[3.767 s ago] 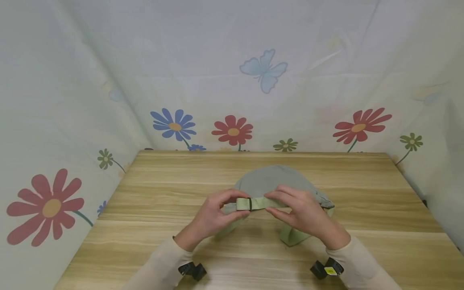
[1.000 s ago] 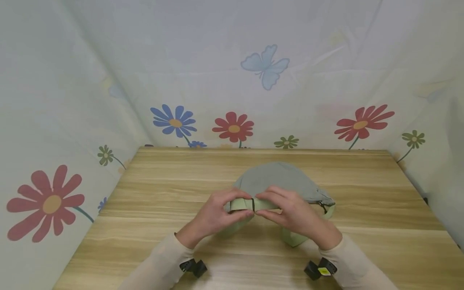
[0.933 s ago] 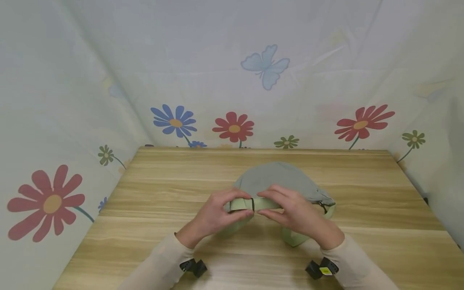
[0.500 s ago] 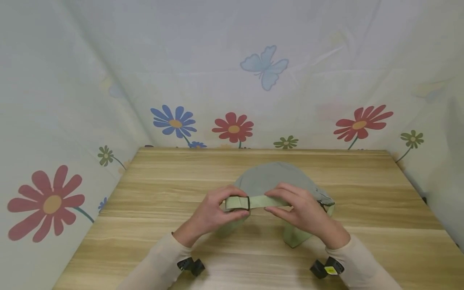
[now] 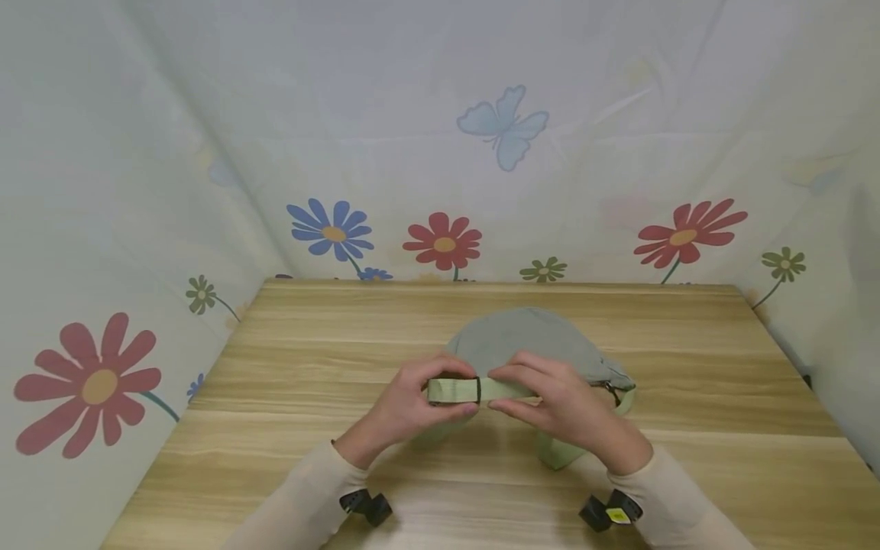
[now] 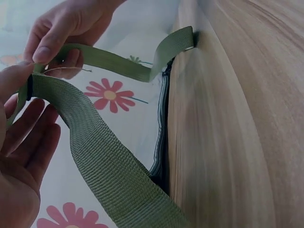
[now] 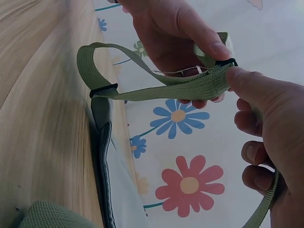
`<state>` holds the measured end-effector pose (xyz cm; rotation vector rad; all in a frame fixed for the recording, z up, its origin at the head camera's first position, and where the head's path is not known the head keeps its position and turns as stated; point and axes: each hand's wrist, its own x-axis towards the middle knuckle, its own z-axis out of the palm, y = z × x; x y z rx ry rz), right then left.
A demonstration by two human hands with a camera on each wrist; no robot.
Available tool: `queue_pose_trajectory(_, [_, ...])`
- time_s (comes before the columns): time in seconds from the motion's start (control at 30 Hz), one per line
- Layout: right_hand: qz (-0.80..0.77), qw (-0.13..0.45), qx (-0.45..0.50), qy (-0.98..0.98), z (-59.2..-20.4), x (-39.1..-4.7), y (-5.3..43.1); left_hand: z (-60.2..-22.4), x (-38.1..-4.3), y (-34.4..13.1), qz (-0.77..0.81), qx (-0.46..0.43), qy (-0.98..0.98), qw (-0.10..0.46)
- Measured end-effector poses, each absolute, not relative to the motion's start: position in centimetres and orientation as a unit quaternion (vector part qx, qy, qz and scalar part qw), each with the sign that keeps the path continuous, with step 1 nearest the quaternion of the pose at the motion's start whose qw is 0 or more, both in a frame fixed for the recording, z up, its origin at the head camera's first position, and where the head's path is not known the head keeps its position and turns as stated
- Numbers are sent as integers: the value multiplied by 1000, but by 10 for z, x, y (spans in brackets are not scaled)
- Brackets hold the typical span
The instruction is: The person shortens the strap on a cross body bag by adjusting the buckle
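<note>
Right grip [image 5: 562, 397] has moved nearer buckle [image 5: 479, 389]; left grip [image 5: 404, 399] pinches buckle, right pinches strap [image 5: 454, 391]. Threading done; adjustment looks unfinished.

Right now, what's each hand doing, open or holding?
Left hand: closed, pinching the light-green woven strap at its black slider buckle.
Right hand: closed, pinching the same strap just beside the buckle.
</note>
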<state>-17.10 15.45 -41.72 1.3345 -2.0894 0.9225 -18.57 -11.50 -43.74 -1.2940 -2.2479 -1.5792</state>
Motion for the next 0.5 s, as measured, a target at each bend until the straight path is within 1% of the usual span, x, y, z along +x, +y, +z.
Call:
queue_pose_trajectory(0.3, [355, 252, 471, -768, -420, -171, 153, -438, -181, -114, -526, -303, -795, -26])
queue_pose_trajectory(0.4, [359, 251, 468, -767, -420, -171, 153, -439, -180, -111, -523, -291, -800, -40])
queue_pose_trajectory(0.5, [359, 250, 468, -768, -421, -171, 153, -439, -179, -107, -525, -303, -795, -31])
